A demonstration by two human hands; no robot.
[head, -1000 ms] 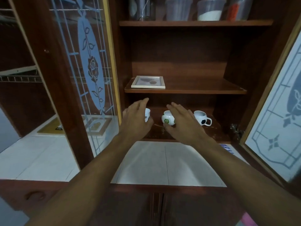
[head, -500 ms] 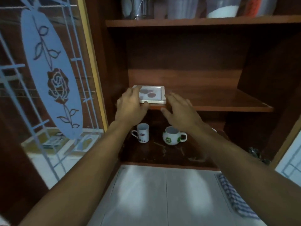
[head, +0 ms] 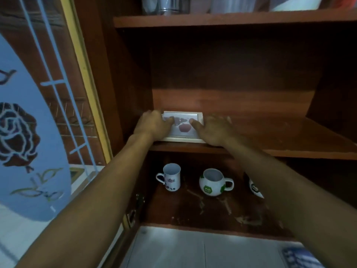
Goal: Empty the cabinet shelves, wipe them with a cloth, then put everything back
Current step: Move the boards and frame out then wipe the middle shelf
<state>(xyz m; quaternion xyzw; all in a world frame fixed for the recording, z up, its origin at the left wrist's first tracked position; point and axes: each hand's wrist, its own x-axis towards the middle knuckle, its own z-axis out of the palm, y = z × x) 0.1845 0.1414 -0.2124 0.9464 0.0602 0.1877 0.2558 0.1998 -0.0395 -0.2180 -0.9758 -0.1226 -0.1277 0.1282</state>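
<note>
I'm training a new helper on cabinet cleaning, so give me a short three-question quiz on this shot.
1. True or false: the picture frame lies on the bottom shelf.
2. What stands left of the round mug? A a bowl; B a tall mug; C a jar.
3. Fill in: the round mug bears ____ patches.
Key: 1 false, it lies on the middle shelf, with the left hand and right hand touching it. 2 B. 3 green.
</note>
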